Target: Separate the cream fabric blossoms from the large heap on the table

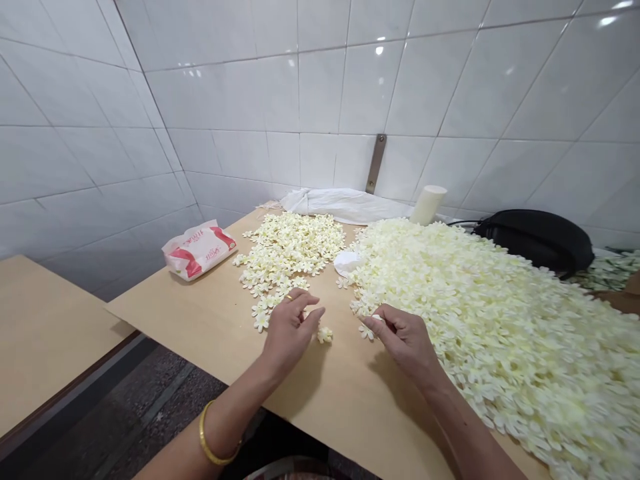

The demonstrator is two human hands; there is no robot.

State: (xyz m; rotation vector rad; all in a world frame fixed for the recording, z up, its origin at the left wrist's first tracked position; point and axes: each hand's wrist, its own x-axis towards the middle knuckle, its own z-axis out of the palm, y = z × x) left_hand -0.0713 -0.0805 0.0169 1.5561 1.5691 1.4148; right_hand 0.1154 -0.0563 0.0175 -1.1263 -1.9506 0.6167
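Observation:
My right hand [405, 337] is closed in a pinch, with a small cream-white flower [377, 318] between thumb and forefinger. Just below its fingertips is another loose flower [367, 332]. Across from it, my left hand [293, 327] has its fingers bent, with a gap between thumb and forefinger and nothing visible in it. A small cluster of flowers [325, 335] shows beside the left thumb. Ahead of the left hand lies a smaller heap of pale yellow-white flowers [295, 243]. A much larger heap of flowers [480, 300] spreads along the right, beside my right hand.
A pink-and-white tissue pack [200, 250] lies at the wooden table's [210, 320] left. Behind the heaps are a white cloth [340, 205], a cream cylinder [429, 205] and a black case [537, 240]. A white round piece [346, 263] sits between the heaps. Tiled walls stand behind.

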